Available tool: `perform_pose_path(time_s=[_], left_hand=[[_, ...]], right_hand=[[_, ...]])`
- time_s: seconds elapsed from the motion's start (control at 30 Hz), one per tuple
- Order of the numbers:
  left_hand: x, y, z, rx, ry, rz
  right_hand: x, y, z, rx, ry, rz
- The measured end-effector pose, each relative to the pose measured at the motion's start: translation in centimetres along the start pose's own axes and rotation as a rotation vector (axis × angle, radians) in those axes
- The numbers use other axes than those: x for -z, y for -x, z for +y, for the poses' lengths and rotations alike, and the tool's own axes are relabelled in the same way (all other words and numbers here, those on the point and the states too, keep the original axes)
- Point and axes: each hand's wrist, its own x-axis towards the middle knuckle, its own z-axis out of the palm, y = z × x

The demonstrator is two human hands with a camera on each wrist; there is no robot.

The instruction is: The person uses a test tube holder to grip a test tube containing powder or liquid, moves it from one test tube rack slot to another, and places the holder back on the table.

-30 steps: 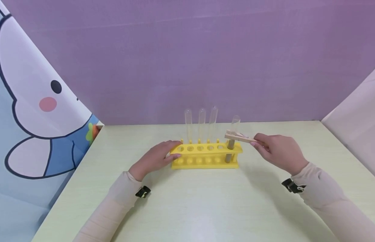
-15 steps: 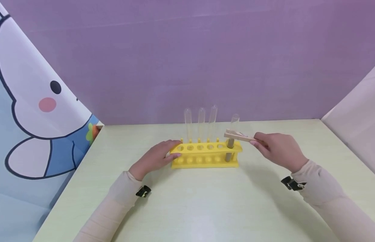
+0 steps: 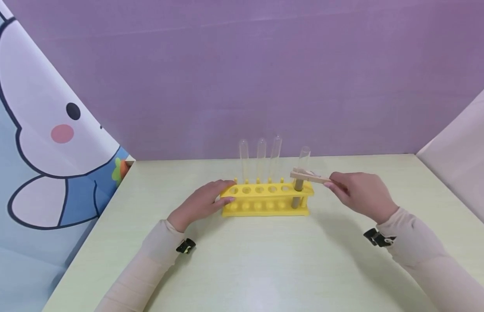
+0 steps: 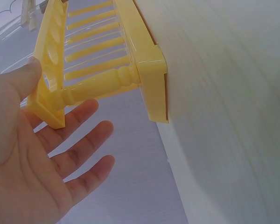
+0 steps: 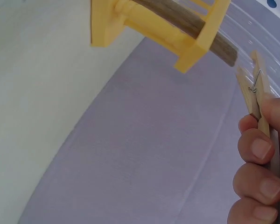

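Observation:
A yellow test tube rack point(image 3: 265, 212) stands on the table. My left hand point(image 3: 199, 202) holds the left end of its upper bar between thumb and index finger; its other fingers spread free in the left wrist view. My right hand point(image 3: 362, 195) grips a wooden test tube clamp point(image 3: 310, 177) by its handle. The clamp's wooden tips lie around the upper part of a glass test tube point(image 3: 304, 157). That tube stands in the rack's rightmost hole, with grey-brown contents point(image 5: 224, 49) in its lower part. Its rim rises above the clamp.
Three clear test tubes point(image 3: 243, 158) sit upside down on pegs along the rack's back. The rack's other holes hold no tubes. A purple backdrop point(image 3: 265, 86) rises behind the pale table point(image 3: 249, 264), and a cartoon-printed cloth point(image 3: 39, 147) hangs at the left.

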Motion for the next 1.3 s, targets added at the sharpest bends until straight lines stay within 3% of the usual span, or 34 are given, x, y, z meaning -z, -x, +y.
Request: perform_pose_path(time_s=[0.3,1.3], left_hand=[[-0.1,0.0,0.0,-0.008,0.001,0.003],[0.1,0.2,0.2,-0.006,-0.007,-0.007]], right_hand=[[0.7,-0.6,0.2,0.051,0.033,0.089],[3.7,-2.6,0.6,0.087,0.095,0.254]])
